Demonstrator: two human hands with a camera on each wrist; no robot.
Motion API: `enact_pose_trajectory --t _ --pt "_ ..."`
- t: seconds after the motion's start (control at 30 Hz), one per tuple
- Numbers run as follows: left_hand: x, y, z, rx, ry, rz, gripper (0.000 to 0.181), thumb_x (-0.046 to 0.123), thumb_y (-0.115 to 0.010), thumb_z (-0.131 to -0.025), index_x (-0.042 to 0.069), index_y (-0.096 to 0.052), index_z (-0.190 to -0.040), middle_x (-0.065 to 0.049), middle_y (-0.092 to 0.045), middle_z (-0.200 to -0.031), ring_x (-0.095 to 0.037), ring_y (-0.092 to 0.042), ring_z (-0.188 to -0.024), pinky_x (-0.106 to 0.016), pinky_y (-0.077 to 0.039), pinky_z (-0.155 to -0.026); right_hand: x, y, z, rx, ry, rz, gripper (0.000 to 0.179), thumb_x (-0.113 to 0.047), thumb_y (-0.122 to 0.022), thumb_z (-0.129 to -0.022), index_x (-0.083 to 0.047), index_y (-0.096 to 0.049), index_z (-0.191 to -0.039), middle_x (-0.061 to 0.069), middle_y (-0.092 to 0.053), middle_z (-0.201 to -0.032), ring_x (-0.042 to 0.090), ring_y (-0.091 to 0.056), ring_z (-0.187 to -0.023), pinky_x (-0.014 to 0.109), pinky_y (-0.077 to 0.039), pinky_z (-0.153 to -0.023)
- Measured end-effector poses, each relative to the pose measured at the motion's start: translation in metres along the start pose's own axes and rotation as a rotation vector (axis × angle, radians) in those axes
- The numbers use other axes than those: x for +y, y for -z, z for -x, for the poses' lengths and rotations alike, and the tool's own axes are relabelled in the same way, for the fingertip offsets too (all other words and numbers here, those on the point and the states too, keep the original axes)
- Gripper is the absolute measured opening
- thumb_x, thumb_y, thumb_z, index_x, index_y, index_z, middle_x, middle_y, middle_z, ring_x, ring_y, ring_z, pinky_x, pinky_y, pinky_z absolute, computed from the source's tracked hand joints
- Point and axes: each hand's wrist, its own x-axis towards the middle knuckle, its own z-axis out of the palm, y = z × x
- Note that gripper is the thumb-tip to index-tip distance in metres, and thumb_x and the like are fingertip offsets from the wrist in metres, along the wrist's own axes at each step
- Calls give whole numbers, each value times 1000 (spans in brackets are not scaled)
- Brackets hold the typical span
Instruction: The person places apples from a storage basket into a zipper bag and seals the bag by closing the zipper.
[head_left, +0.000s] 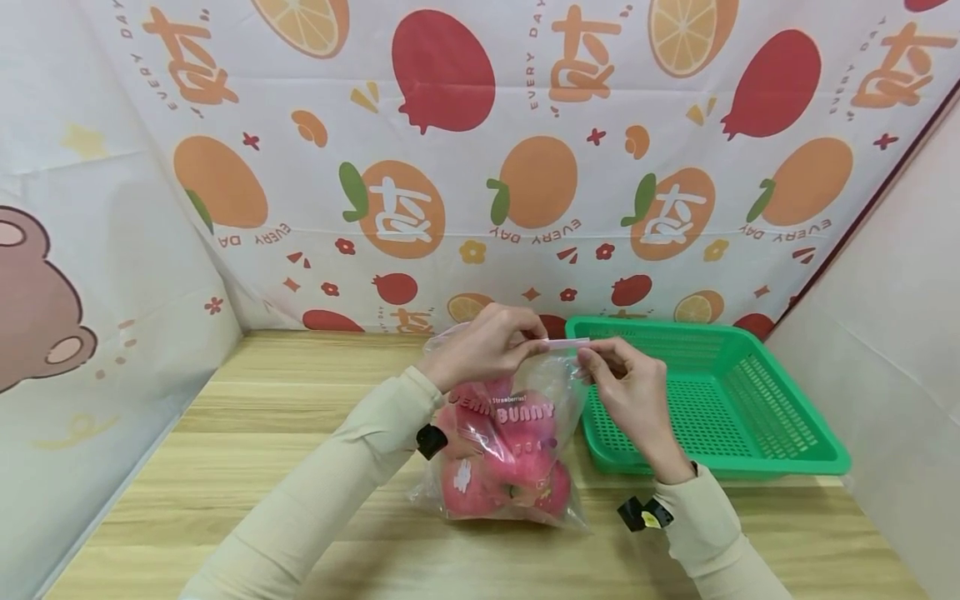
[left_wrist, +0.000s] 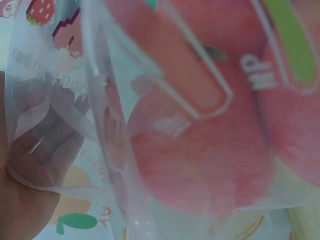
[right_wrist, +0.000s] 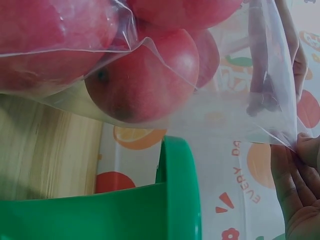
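Observation:
A clear plastic zip bag [head_left: 566, 387] with pink lettering stands upright on the table, holding several red apples [head_left: 468, 492]. At its top right, my left hand [head_left: 491, 343] pinches the pinkish closure strip [head_left: 567, 343] between thumb and fingers. My right hand [head_left: 633, 396] pinches the strip's right end, a short way from the left fingers. In the right wrist view, the thumb and fingers of that hand [right_wrist: 300, 185] grip the bag's corner. Through the plastic in the left wrist view, part of a hand [left_wrist: 37, 165] shows beside the apples [left_wrist: 200, 155].
Just right of the bag, a green plastic basket [head_left: 813, 417] with lattice sides sits on the wooden table [head_left: 300, 392]. Fruit-printed cloth [head_left: 465, 150] hangs behind the table, and pale cloth walls [head_left: 885, 358] flank it.

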Motion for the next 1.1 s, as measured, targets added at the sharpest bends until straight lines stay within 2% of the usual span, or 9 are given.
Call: enact_pose_trajectory --t 0.43,0.6,0.83,1.1 --pt "-3 4 3 -20 8 -32 7 13 -72 -96 8 -75 -94 0 -73 -86 -9 -58 -72 -21 -51 -66 3 1 -1 7 20 13 10 -12 -71 -96 -7 -76 -102 5 -76 -82 10 -71 -67 17 -59 -61" --pt "-5 5 4 -34 16 -32 7 14 -71 -97 8 -75 -95 0 -74 -89 -9 -59 -73 -21 -51 -67 5 1 -1 10 20 12 10 -12 -71 -96 -7 -76 -102 4 -76 -82 9 -71 -67 18 -59 -59" --pt "-7 8 5 -34 12 -56 6 14 -72 -96 9 -75 -95 2 -72 -85 -9 -54 -69 -21 -47 -61 6 1 -1 11 11 -1 9 -12 -72 -95 -8 -76 -102 5 -77 -85 8 -71 -69 19 -60 -61" --pt "-10 9 6 -45 13 -37 6 15 -73 -96 9 -75 -94 1 -72 -86 -10 -56 -71 -22 -49 -64 8 3 0 14 6 1 9 -10 -72 -95 -7 -76 -102 7 -78 -85 3 -71 -70 17 -60 -64"
